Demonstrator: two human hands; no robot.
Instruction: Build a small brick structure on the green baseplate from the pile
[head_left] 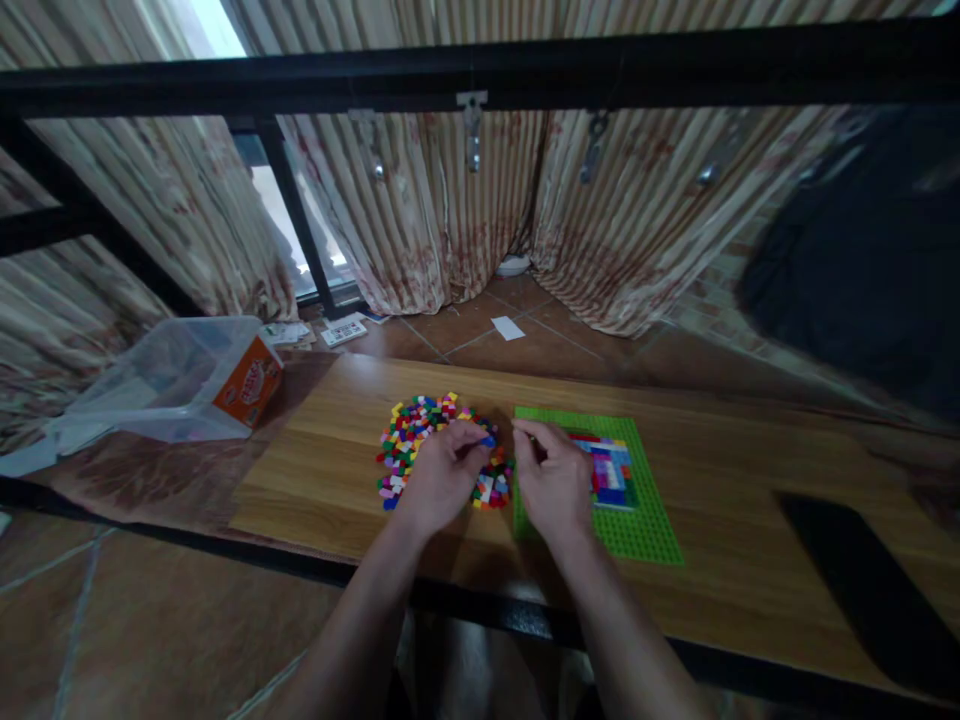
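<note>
My left hand (444, 478) is closed in a pinch on a small blue building brick (489, 441). It is above the right side of a loose pile of small multicoloured bricks (405, 440). My right hand (553, 478) is over the left part of a green studded baseplate (649, 500), thumb and forefinger drawn together. Whatever sits between those fingertips is too small to make out. On the baseplate, a patch of joined bricks (611, 470) in blue, white, purple and red shows beside my right hand, which hides its left part.
A clear plastic tub (172, 380) with an orange label stands left of the wooden board (315, 470). A black flat object (862, 580) lies at the right. Across the far side runs a dark metal bar (525, 75) with hanging clips. Curtains (450, 210) hang behind.
</note>
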